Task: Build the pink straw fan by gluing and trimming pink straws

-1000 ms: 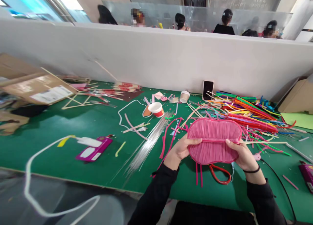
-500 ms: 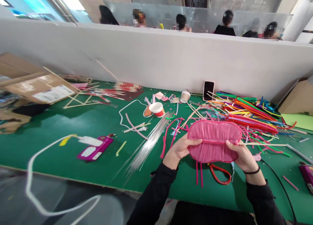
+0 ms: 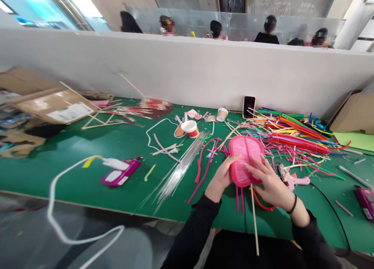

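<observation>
While holding a pink oval panel (image 3: 243, 150) up over the green table (image 3: 96, 144), right of the middle and toward the near edge, grips its left side with the left hand (image 3: 223, 174), with the thumb against it and the other fingers mostly hidden; cannot tell how tightly pressed. Lays the right hand (image 3: 273, 186) across its lower right part with fingers spread. Has a pale stick (image 3: 255, 226) jutting from the panel's lower end past the near edge, and a red loop (image 3: 264, 207) partly covered by the right hand.

Toward the right edge, faces a pink-handled tool (image 3: 298, 181) with a black cord (image 3: 330, 206), then, along the far edge, a heap of coloured strips (image 3: 304, 140) and a phone (image 3: 249, 105) propped upright before a white partition (image 3: 187, 70). Around the middle, looks onto clear rods (image 3: 182, 169) lying slantwise and a red-and-white paper cup (image 3: 191, 129). Farther left, overlooks a purple pack (image 3: 125, 176), a white cable (image 3: 50, 206) drooping over the near edge, and a cardboard box (image 3: 64, 107) by the far left corner. Beyond the partition, shows heads of several people (image 3: 216, 28) near a clear screen (image 3: 245, 25), plus a grey board (image 3: 292, 4) with pale writing.
</observation>
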A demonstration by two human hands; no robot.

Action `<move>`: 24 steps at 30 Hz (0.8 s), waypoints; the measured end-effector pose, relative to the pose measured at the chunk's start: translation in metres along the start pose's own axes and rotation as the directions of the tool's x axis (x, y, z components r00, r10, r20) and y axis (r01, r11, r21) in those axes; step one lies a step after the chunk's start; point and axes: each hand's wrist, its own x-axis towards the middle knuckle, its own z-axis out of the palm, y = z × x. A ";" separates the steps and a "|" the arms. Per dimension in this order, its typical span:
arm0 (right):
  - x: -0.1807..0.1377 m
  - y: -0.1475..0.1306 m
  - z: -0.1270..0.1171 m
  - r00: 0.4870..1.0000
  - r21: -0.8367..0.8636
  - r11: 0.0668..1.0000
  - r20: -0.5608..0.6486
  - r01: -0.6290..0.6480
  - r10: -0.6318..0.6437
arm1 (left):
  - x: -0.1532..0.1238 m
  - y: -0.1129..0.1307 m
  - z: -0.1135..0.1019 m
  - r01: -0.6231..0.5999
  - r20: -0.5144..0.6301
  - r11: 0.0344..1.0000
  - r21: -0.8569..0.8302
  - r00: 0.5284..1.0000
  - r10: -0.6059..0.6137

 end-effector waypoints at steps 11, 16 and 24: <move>-0.037 0.008 0.000 0.868 0.407 0.880 -0.311 -0.246 0.386 | -0.014 0.023 -0.018 -0.066 -0.150 0.998 -0.023 0.987 0.062; -0.050 0.010 0.010 0.863 0.446 0.847 -0.262 -0.290 0.433 | -0.016 0.030 -0.022 -0.058 -0.120 0.997 0.043 0.991 0.063; -0.009 0.020 -0.001 0.759 0.374 0.905 -0.525 -0.202 0.386 | -0.031 0.041 -0.018 0.163 -0.022 0.956 0.246 0.986 -0.163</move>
